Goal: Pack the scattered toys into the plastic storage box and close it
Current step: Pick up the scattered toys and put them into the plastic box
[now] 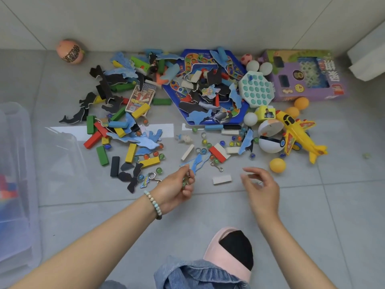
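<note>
Toys lie scattered over the grey tiled floor: coloured wooden blocks point(131, 152), glass marbles point(205, 141), blue and black puzzle pieces point(143, 140), a blue hexagonal game board point(208, 88) and a yellow toy plane point(298, 134). The clear plastic storage box point(16, 184) stands at the left edge with some coloured toys inside. My left hand point(177, 188) is curled around several marbles and pinches a blue puzzle piece point(196, 163). To its right, my right hand point(261, 188) hovers with fingers apart; something small and white may sit in its palm, too unclear to tell.
A clear lid point(64, 155) lies beside the box. A purple toy carton point(308, 78) and a pink ball point(70, 51) sit by the wall. Orange and white balls point(277, 165) lie at the right. A white block point(221, 179) lies between my hands. My pink slipper point(231, 253) is below.
</note>
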